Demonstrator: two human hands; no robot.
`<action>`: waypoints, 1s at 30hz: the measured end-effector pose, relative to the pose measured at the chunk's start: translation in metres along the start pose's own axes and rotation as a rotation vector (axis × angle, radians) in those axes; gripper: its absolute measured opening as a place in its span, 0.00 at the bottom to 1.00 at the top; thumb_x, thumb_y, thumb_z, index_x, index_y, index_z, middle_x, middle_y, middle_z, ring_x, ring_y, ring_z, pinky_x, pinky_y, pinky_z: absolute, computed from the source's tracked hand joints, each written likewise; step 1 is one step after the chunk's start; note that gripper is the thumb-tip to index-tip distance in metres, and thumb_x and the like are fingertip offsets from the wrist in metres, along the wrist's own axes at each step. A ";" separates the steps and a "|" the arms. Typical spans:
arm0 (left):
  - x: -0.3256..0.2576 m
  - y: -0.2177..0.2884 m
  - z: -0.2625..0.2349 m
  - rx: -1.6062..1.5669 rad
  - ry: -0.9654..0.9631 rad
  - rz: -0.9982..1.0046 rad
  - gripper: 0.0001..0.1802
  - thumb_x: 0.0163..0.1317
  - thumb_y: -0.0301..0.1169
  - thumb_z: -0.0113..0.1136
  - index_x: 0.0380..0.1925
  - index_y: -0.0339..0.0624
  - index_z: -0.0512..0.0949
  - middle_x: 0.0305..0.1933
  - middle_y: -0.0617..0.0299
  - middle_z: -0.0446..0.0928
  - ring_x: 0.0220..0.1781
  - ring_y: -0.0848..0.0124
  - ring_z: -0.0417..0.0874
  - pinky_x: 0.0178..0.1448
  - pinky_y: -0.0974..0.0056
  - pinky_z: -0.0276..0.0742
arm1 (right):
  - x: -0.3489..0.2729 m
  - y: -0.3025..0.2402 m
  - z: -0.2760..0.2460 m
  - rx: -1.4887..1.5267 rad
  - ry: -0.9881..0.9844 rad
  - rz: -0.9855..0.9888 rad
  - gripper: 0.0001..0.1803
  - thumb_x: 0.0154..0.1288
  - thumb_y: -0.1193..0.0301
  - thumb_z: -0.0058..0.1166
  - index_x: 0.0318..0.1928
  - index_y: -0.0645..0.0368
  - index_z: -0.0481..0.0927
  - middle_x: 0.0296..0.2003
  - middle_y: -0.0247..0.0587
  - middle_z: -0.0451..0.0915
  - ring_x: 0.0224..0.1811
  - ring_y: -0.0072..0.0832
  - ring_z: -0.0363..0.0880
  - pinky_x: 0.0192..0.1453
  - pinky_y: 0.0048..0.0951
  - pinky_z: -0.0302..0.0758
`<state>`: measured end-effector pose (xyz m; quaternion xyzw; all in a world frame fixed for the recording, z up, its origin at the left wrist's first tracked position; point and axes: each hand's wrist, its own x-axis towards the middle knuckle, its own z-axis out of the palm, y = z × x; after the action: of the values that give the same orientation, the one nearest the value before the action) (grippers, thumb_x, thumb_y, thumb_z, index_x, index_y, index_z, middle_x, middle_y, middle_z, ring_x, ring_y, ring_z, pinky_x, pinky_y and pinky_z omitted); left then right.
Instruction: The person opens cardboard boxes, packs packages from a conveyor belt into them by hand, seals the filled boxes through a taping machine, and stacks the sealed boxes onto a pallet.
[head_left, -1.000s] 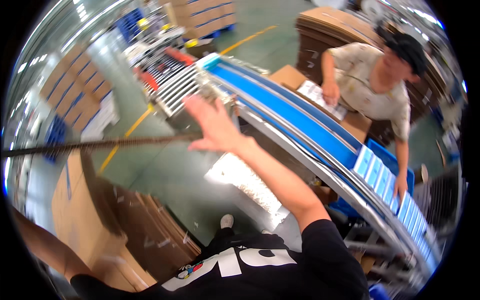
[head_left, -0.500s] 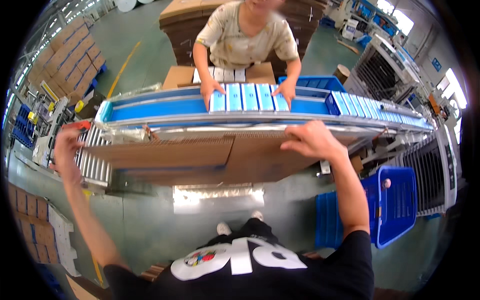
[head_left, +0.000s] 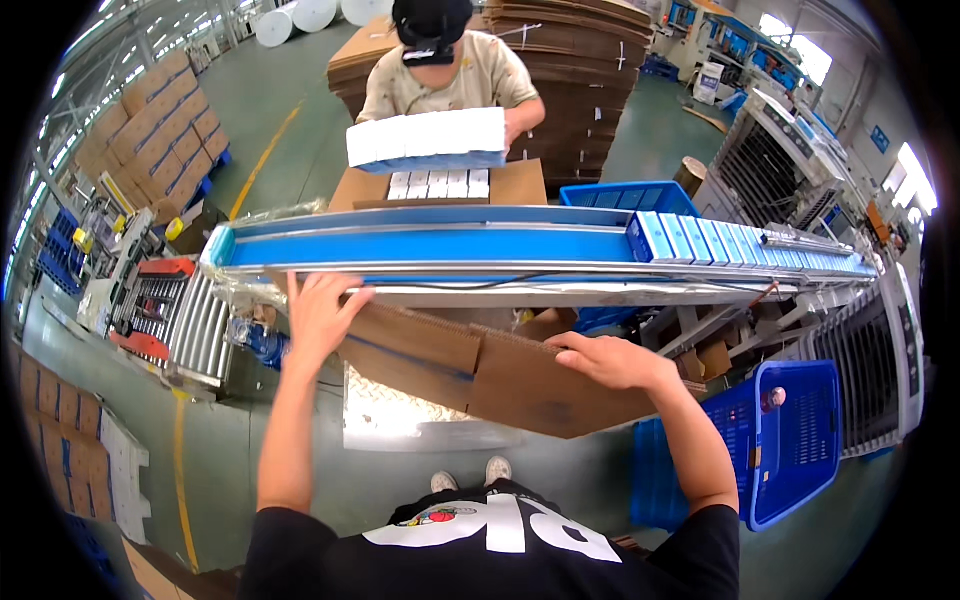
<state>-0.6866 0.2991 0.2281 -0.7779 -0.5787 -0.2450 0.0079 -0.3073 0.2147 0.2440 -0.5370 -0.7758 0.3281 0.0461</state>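
Brown, folded corrugated-cardboard sheet [head_left: 540, 385] tilts in mid-air on the near side of the long blue-belted metal conveyor [head_left: 430, 247]; right hand [head_left: 615, 362] clamped on its upper edge, left hand [head_left: 322, 315] spread against its left end, pinch or not I cannot tell. Lower edge hangs free, with room toward the wearer; below, glossy grey-green floor [head_left: 300, 440], blue slatted plastic crate [head_left: 795, 440] at right.
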 end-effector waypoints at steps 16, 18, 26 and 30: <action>0.025 0.007 -0.022 0.430 -0.301 0.206 0.20 0.62 0.44 0.49 0.44 0.41 0.65 0.20 0.44 0.74 0.28 0.47 0.78 0.31 0.48 0.72 | -0.045 0.028 0.064 -0.367 0.891 -0.445 0.07 0.44 0.76 0.50 0.16 0.49 0.71 0.19 0.24 0.72 0.32 0.19 0.74 0.65 0.65 0.41; 0.043 -0.003 -0.026 0.430 -0.287 0.114 0.20 0.61 0.40 0.52 0.43 0.35 0.62 0.21 0.41 0.74 0.27 0.46 0.78 0.28 0.50 0.74 | -0.052 0.023 0.031 -0.470 0.843 -0.486 0.05 0.44 0.74 0.51 0.17 0.51 0.70 0.20 0.25 0.71 0.33 0.21 0.74 0.65 0.66 0.42; -0.017 0.051 -0.029 -0.449 -0.580 -0.375 0.35 0.56 0.26 0.44 0.63 0.42 0.44 0.21 0.57 0.75 0.16 0.67 0.78 0.21 0.65 0.77 | -0.007 0.029 -0.006 -0.649 -0.002 -0.772 0.05 0.43 0.73 0.55 0.19 0.51 0.71 0.20 0.27 0.69 0.35 0.25 0.72 0.65 0.64 0.48; -0.023 0.119 0.019 -0.368 -0.741 -0.142 0.40 0.58 0.26 0.41 0.67 0.48 0.34 0.20 0.52 0.74 0.14 0.66 0.76 0.24 0.63 0.78 | 0.033 0.009 0.065 -0.641 -0.303 -0.850 0.06 0.48 0.71 0.50 0.22 0.58 0.78 0.23 0.41 0.76 0.37 0.34 0.76 0.54 0.76 0.54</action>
<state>-0.5769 0.2443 0.2348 -0.7601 -0.5409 -0.0481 -0.3569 -0.3414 0.2153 0.1792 -0.1105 -0.9832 0.1017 -0.1037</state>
